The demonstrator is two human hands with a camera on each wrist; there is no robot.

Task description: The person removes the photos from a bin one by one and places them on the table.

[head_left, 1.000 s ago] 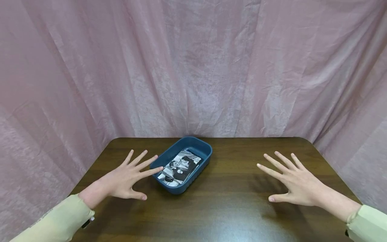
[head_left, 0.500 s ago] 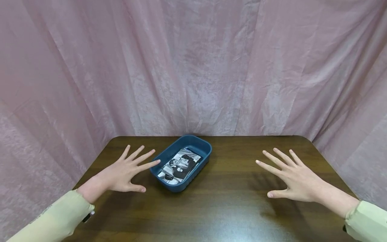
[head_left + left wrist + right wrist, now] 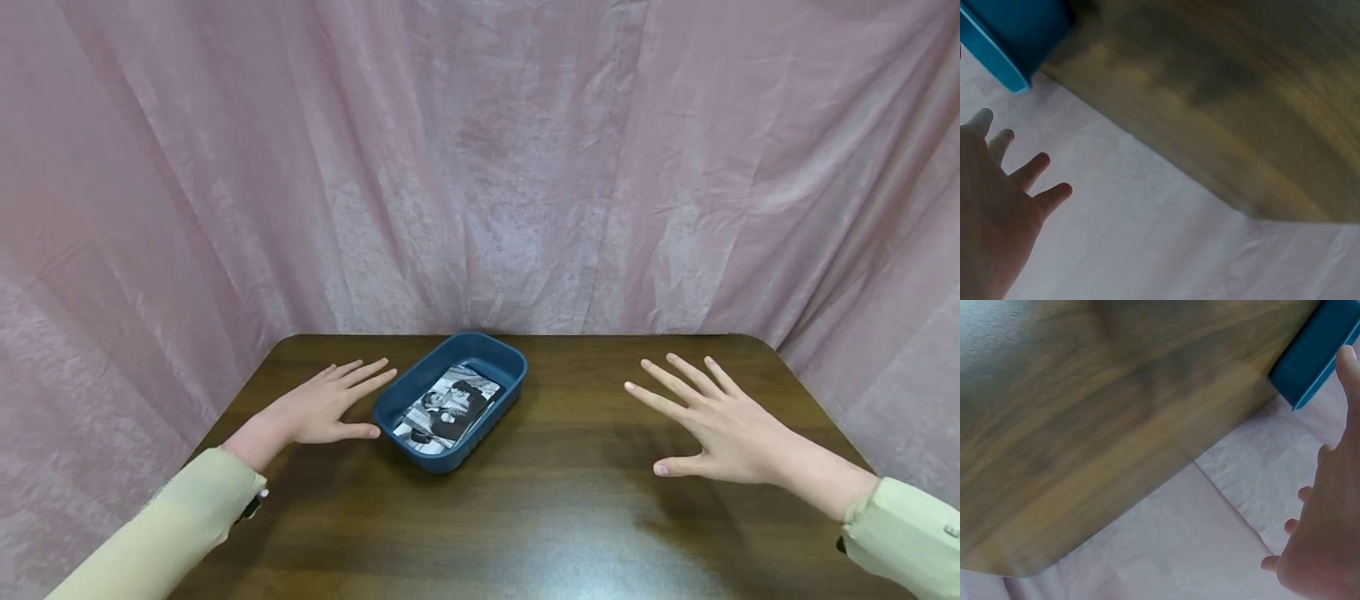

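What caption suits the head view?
Open hands flank a blue tray of photos on a wooden table.

We can't make out the photo stack point(image 3: 446, 407) pics, too small. Tray point(image 3: 1007, 34) cut off in both wrist views; left wrist view blurry.

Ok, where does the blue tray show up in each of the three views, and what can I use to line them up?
Head: blue tray at centre, on the table beside the left hand.
Left wrist: only its corner, top left.
Right wrist: only an edge, top right.
Shared landmark: the table's far edge against the pink curtain.
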